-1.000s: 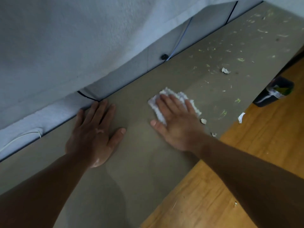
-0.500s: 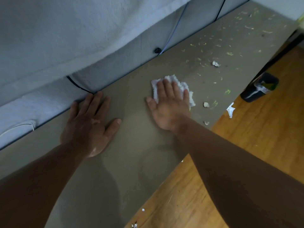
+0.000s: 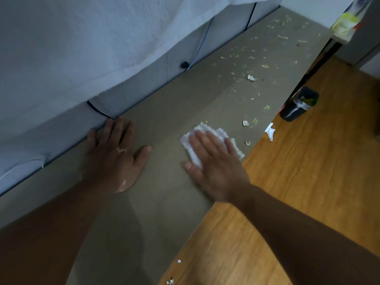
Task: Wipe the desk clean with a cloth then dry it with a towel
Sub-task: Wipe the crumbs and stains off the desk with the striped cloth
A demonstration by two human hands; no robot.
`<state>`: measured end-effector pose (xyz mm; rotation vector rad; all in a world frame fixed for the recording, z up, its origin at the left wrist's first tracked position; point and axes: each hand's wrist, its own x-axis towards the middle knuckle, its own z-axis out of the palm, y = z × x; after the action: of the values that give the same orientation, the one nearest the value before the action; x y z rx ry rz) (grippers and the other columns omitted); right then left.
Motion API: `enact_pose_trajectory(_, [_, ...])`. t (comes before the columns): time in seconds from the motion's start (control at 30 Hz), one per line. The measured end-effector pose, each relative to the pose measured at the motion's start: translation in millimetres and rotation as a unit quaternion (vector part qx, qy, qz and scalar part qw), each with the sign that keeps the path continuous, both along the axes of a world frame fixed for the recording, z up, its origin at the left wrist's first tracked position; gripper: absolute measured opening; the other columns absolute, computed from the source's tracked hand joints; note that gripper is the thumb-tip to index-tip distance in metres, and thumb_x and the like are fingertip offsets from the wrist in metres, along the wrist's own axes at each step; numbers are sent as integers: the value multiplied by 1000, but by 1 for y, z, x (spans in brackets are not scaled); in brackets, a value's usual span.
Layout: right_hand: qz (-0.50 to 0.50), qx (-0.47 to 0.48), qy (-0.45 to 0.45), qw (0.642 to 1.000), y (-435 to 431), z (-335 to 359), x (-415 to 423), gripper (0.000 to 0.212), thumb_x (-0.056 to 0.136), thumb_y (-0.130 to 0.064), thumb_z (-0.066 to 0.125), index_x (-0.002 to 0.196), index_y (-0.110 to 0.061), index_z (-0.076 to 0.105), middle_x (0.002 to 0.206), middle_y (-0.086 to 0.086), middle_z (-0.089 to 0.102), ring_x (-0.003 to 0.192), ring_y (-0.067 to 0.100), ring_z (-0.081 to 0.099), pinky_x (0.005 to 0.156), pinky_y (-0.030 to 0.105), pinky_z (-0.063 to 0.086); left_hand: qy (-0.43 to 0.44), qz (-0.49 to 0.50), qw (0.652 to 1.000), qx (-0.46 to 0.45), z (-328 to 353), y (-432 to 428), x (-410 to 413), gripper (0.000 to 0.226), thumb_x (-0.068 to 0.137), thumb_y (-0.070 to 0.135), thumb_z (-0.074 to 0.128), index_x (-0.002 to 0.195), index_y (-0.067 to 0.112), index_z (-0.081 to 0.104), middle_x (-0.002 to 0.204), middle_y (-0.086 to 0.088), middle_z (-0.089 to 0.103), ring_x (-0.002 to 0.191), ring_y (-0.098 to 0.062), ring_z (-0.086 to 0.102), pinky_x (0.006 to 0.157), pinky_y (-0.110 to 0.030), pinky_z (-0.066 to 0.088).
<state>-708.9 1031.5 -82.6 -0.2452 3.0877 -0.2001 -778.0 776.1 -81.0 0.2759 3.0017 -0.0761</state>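
The grey-brown desk [image 3: 164, 202] runs from lower left to upper right. My right hand [image 3: 216, 167] lies flat with straight fingers on a white folded cloth [image 3: 192, 150], pressing it onto the desk close to the front edge. My left hand [image 3: 115, 155] rests flat on the desk near the back wall, fingers spread, holding nothing. Small white scraps [image 3: 245, 123] and yellow-green crumbs [image 3: 265, 66] are scattered over the far part of the desk. A large pale towel [image 3: 82, 48] hangs over the back panel at upper left.
A wooden floor [image 3: 308, 182] lies to the right of the desk edge. On it stands a dark bin [image 3: 299, 103] with rubbish inside, and a white paper scrap [image 3: 270, 131] lies nearby. A dark cable [image 3: 98, 111] and a small black plug [image 3: 184, 65] sit along the back panel.
My right hand has slid the cloth back toward me and toward the front edge of the desk. The left hand stays planted in the same spot.
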Motion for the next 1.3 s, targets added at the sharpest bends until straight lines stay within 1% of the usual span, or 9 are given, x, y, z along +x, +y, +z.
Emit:
enact_pose_trajectory(0.13, [-119, 11, -22, 993, 41, 0, -41, 87, 94, -71, 5, 165, -22, 17, 173, 0, 13, 160, 21, 8, 126, 53, 10, 0, 1, 1000, 2, -2, 0, -1, 95, 85, 73, -13, 164, 22, 2, 173, -3, -2, 158, -25, -6, 126, -53, 3])
enact_pose_trajectory(0.27, [-210, -16, -37, 977, 12, 0, -37, 85, 100, -71, 11, 166, -18, 8, 174, 3, 5, 160, 23, -1, 127, 54, 1, 4, -1, 1000, 12, -3, -1, -1, 95, 85, 73, -14, 164, 22, 2, 173, -3, -2, 159, -25, -5, 126, -54, 4])
enact_pose_trajectory(0.37, [-178, -30, -19, 983, -28, 4, -1, 88, 97, -71, 9, 165, -15, 10, 174, 7, 7, 160, 27, 0, 127, 54, -1, 8, -3, 1000, 16, -2, -1, -1, 95, 86, 74, -13, 164, 22, 4, 173, -4, 1, 159, -26, -3, 126, -55, 5])
enact_pose_trajectory(0.5, [-71, -45, -12, 996, -74, 4, 42, 78, 102, -66, 17, 166, -20, 16, 174, 5, 9, 161, 25, 0, 127, 56, 0, 27, -3, 999, 26, -2, 0, 3, 93, 89, 73, -6, 162, 20, 17, 172, -6, 12, 158, -28, 7, 125, -56, 10])
enact_pose_trajectory(0.67, [27, -53, -5, 998, -67, 3, 47, 73, 103, -66, 26, 164, -25, 25, 173, -2, 15, 160, 19, 2, 127, 56, 6, 53, -17, 998, 38, -2, -2, 4, 85, 94, 69, 8, 158, 20, 33, 167, -11, 27, 154, -32, 20, 122, -58, 19])
enact_pose_trajectory(0.83, [-19, -31, -23, 999, -14, 6, 0, 80, 99, -74, 20, 165, -30, 14, 174, -7, 7, 160, 15, -2, 128, 48, -5, 92, -37, 992, 79, -11, -2, 7, 71, 102, 59, 22, 151, 13, 47, 156, -21, 42, 145, -42, 35, 116, -62, 31])
enact_pose_trajectory(1.0, [-46, -22, -31, 998, 47, 5, -48, 81, 99, -75, 16, 166, -29, 7, 174, -8, 2, 160, 15, -3, 128, 49, -1, 102, 7, 990, 95, -14, 14, 9, 68, 103, 55, 28, 150, 10, 45, 157, -21, 40, 146, -43, 33, 119, -63, 27])
enact_pose_trajectory(1.13, [-61, -25, -15, 998, 97, 4, -81, 84, 97, -77, 13, 165, -28, 11, 174, -6, 8, 160, 17, 2, 129, 50, 3, 93, 16, 993, 67, -8, 40, -5, 81, 96, 59, 30, 145, -3, 49, 150, -28, 44, 140, -46, 37, 115, -63, 29])
enact_pose_trajectory(1.3, [-78, -13, 1, 997, 154, 1, -111, 84, 97, -76, 13, 165, -26, 15, 173, -3, 13, 160, 19, 7, 128, 51, 8, 10, 68, 995, 71, -3, 100, -28, 97, 87, 72, 7, 160, 13, 27, 167, -11, 22, 156, -28, 14, 125, -53, 11])
